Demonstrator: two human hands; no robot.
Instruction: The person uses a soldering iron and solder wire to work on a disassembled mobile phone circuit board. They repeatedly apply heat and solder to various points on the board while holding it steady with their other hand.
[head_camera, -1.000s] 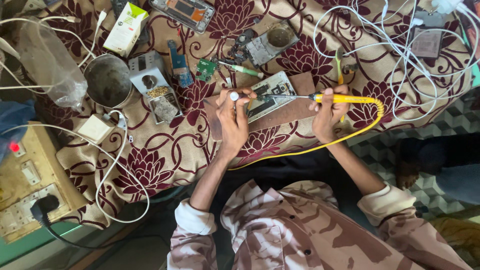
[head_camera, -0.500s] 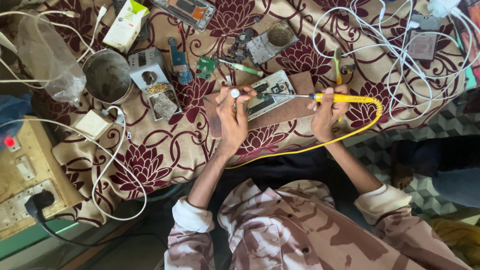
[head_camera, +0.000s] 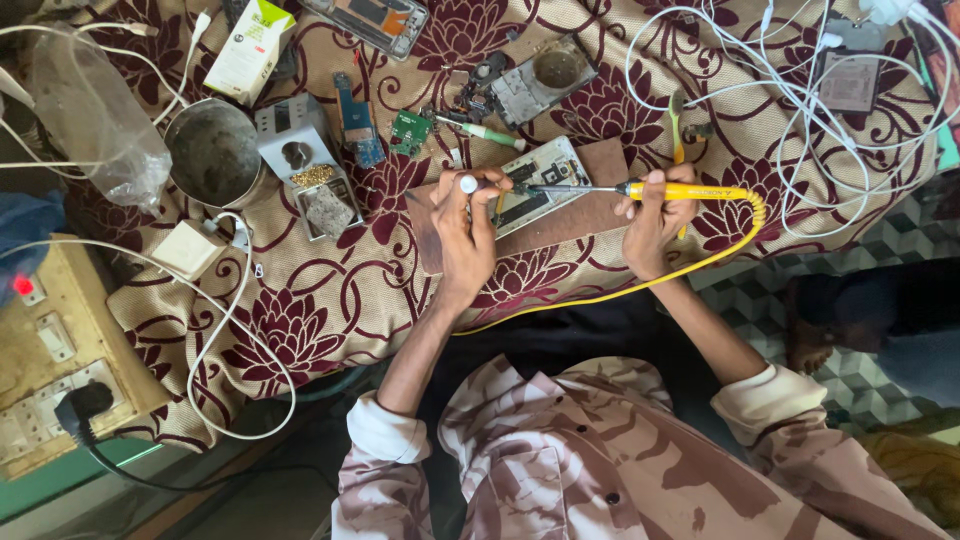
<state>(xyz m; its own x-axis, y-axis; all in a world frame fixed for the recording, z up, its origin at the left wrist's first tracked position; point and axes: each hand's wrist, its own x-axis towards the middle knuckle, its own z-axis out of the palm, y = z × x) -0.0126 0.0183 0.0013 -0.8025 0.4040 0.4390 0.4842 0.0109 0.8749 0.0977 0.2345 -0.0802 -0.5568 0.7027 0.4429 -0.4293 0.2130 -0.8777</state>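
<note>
My right hand grips a yellow-handled soldering iron, its metal tip reaching left onto an opened phone that lies on a brown board. My left hand pinches a thin tool with a white round end at the phone's left edge, close to the iron's tip. A yellow cord runs from the iron's handle down across the floral cloth.
A metal cup, a plastic bag, a white box, small circuit boards, other phone parts and tangled white cables lie on the cloth. A wooden switchboard with a black plug sits at left.
Both hands stay in place over the phone; the view has shifted slightly. The iron's tip remains on the opened phone.
</note>
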